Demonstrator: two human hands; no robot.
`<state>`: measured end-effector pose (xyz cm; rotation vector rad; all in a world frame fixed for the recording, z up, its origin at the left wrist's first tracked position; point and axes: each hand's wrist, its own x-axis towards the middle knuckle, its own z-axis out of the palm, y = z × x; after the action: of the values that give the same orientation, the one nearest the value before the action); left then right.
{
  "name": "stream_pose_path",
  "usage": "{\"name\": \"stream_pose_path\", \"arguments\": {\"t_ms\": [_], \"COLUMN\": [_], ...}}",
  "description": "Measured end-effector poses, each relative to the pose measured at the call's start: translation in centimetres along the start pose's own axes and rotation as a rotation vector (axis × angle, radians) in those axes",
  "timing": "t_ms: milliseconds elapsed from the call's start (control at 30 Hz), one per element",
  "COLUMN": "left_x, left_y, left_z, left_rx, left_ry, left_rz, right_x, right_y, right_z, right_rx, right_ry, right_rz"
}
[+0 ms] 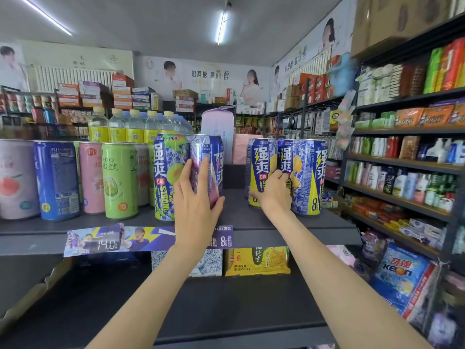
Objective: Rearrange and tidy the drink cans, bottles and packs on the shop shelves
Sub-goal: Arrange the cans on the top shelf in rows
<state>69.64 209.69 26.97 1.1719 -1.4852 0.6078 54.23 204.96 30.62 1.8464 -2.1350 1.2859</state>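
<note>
I have both arms stretched forward over the dark lower shelf [226,306] and up to the upper shelf [276,222]. My left hand [195,197] stands upright with fingers long and the thumb out to the right, clasping the purple grape can [210,165] from the front; that can leans slightly and sits just right of the green-and-blue can [167,175], touching it or nearly so. My right hand [274,191] is curled, knuckles up, gripping the low front of the yellow lemon can [261,170] that stands at the left of a group of three; the middle one [286,159] is mostly behind my fingers, and the large lemon can [309,177] stands at the right, close against it.

Further left on the same shelf stand a light green can [119,180], a pink can [91,177], a blue can [56,180] and a pale peach can [16,180], all upright in a row. Behind them are water bottles [134,127] with yellow labels and pale caps. A price strip [120,239] hangs on the shelf edge. Beneath it, on the lower shelf, sit a yellow beer pack [256,261] and a white-and-blue pack [208,263] side by side.
</note>
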Motion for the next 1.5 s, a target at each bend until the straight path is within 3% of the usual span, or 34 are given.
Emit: {"name": "stream_pose_path", "arguments": {"t_ms": [167,433,533,733,1033,1500], "left_x": [-1.5,0.1,0.7,2.1,4.7,7.5], "left_y": [-0.1,1.6,2.2,3.1,2.3,1.8], "left_z": [-0.8,-3.0,-2.4,-0.2,5.0,10.3], "left_rx": [-0.023,0.321,0.350,0.311,-0.059,0.014], "left_ry": [-0.063,-0.324,-0.366,-0.516,-0.667,-0.743], "left_rz": [-0.042,-0.114,-0.132,-0.191,-0.342,-0.470], "right_x": [0.0,-0.3,-0.4,-0.4,0.1,0.7], "right_y": [0.3,0.4,0.5,0.6,1.1,1.5], "right_z": [0.3,0.7,0.5,0.4,0.6,0.6], "right_rx": [-0.029,-0.026,-0.021,-0.018,-0.008,0.016], "right_ry": [0.029,0.057,0.053,0.039,0.023,-0.007], "right_rz": [-0.003,-0.026,-0.025,-0.033,-0.063,-0.071]}}
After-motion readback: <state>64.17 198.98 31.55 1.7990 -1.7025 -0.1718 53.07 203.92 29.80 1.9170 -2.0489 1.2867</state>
